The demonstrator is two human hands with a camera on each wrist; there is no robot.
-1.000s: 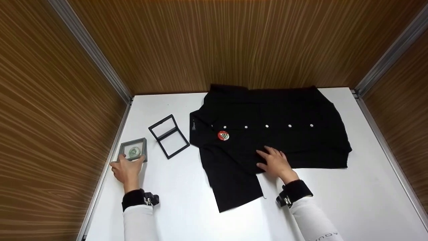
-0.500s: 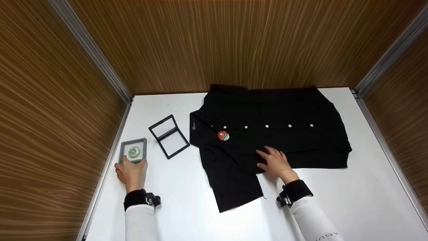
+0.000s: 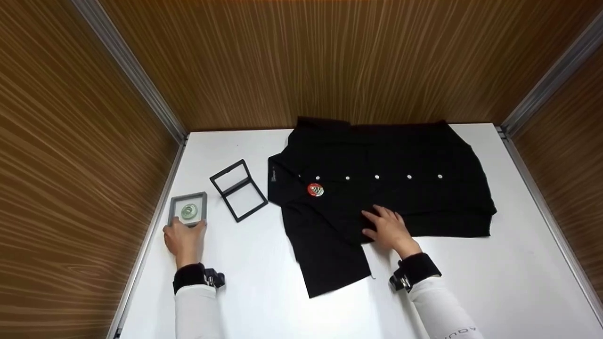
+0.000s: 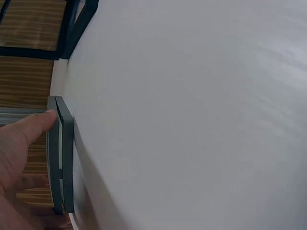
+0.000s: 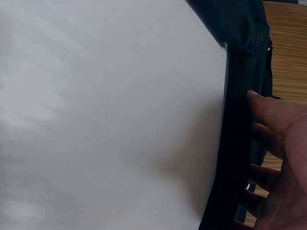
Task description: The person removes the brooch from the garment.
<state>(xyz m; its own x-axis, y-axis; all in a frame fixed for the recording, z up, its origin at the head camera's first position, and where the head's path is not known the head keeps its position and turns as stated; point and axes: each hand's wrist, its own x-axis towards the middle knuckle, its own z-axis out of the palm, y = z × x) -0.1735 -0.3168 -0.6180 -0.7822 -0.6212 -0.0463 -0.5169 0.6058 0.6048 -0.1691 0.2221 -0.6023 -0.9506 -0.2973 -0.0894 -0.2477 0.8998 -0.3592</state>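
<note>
Head view: black shirt (image 3: 400, 153) already spread, badge (image 3: 315, 189) on it, right hand (image 3: 390, 230) resting there, fingers apart; left hand (image 3: 183, 239) pinches grey case (image 3: 191, 199) at left side of desk (image 3: 261, 282), release not yet done.

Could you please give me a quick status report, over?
Left grip pinching gray display frame, green disc inside. Right grip resting on black button-up shirt. Open black display frame between them; no obstruction seen.

White sleeves (image 3: 197, 313) meet black wristbands (image 3: 188, 278) bearing small cameras (image 3: 215, 278).
</note>
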